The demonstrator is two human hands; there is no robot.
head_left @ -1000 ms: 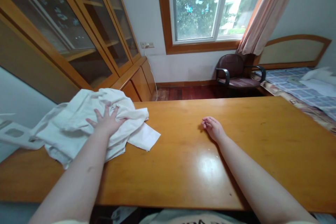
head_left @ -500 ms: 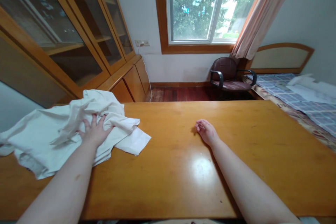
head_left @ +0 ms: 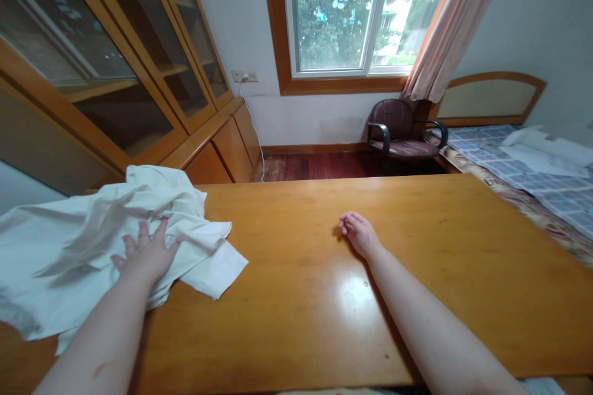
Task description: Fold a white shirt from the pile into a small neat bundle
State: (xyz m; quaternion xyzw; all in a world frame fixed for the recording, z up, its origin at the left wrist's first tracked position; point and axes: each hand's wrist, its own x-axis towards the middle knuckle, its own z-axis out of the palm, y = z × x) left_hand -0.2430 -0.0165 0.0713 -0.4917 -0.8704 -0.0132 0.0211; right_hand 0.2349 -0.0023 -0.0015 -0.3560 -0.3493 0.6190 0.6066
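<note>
Cloth (head_left: pixel 92 241), white and crumpled, lies in a heap on the left end of the table (head_left: pixel 324 296), one corner trailing out toward the middle of the wooden top. In the head view, the left hand (head_left: pixel 146 253) rests flat on the heap with its fingers spread, palm down, gripping nothing. The right hand (head_left: pixel 359 233) lies on the bare tabletop, well apart from the cloth, its fingers loosely curled and holding nothing. Past the table's far edge stand a glass-fronted cabinet (head_left: pixel 115 74) on the left, a window (head_left: pixel 343 12) with a pink curtain (head_left: pixel 445 24), a dark armchair (head_left: pixel 401 133) below it, and a bed (head_left: pixel 532 166) on the right.
</note>
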